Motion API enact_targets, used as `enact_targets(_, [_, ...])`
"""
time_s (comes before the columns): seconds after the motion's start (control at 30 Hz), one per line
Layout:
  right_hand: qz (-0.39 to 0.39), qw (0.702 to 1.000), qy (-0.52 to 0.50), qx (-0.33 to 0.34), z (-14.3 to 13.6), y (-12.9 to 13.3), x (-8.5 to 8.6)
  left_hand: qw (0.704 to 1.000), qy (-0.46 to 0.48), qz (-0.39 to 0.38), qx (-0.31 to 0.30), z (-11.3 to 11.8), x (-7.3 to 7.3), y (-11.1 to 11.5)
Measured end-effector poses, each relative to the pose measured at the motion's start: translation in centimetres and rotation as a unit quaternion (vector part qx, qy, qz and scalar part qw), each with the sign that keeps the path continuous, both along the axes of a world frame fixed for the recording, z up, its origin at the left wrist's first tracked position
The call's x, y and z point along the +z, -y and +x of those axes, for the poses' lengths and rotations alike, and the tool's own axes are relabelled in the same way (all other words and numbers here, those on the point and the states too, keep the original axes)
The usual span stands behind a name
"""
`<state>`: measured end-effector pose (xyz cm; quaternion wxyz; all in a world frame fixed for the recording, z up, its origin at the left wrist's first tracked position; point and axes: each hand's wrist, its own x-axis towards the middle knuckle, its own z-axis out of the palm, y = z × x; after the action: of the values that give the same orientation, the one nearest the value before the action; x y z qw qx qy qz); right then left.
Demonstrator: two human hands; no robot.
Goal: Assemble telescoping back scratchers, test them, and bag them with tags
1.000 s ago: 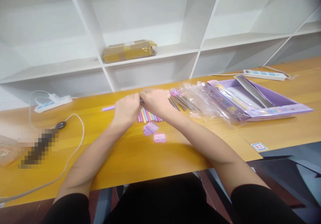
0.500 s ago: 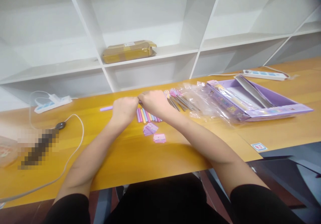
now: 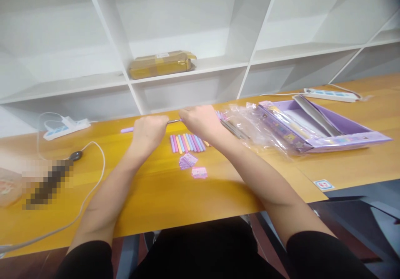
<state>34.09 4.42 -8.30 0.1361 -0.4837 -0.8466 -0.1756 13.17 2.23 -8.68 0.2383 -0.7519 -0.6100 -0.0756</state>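
Observation:
My left hand (image 3: 150,134) is closed around a slim pen-like stick (image 3: 127,130); its purple end pokes out on the left. Between my two fists a thin metal rod (image 3: 174,121) shows, in line with that stick. My right hand (image 3: 201,119) is closed on the rod's other end, its fingertips hidden from me. Below the hands, several pastel sticks (image 3: 187,143) in pink, purple, blue and yellow lie side by side. Behind my right wrist, metal rods (image 3: 233,128) with pink and purple tops are partly covered.
Two small piles of printed cards, a fanned one (image 3: 188,161) and a pink one (image 3: 199,172), lie nearer me. Clear plastic wrap (image 3: 256,124) and an open purple box (image 3: 346,139) are to the right. A power strip (image 3: 67,129) and cable (image 3: 101,166) lie left; white shelves stand behind.
My fists have drawn apart, the left going left and the right going right. The metal rod now shows between them, and more of the pastel row is uncovered.

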Motion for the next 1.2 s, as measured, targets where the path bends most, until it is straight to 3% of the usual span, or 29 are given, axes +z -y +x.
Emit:
enact_targets(0.17, [0.052,0.998,-0.030,-0.023,1.9,-0.8,0.6,0.999,-0.001,0.005,0.034,-1.0,0.9,-0.4])
enact_targets(0.4, [0.153,0.984,-0.090,-0.006,4.2,-3.2,0.3,0.996,0.033,0.035,0.069,-3.1,2.1,-0.9])
enact_targets(0.6, [0.180,0.973,-0.141,-0.030,9.7,-5.5,1.0,0.994,0.028,0.054,0.089,-7.5,3.3,-2.7])
enact_targets(0.73, [0.176,0.970,-0.162,-0.036,14.4,-6.9,1.1,0.994,0.015,0.046,0.102,-11.5,4.3,-3.3])
enact_targets(0.83, [0.159,0.969,-0.181,-0.048,16.3,-7.1,1.2,0.991,0.032,0.054,0.116,-13.4,5.2,-2.9])
enact_targets(0.97, [0.137,0.966,-0.206,-0.074,17.2,-6.1,1.8,0.987,0.073,0.065,0.128,-15.0,5.8,-2.2])
enact_targets(1.2, [0.114,0.962,-0.199,-0.146,19.4,-5.3,2.6,0.979,0.115,0.067,0.152,-16.2,5.4,-2.4])
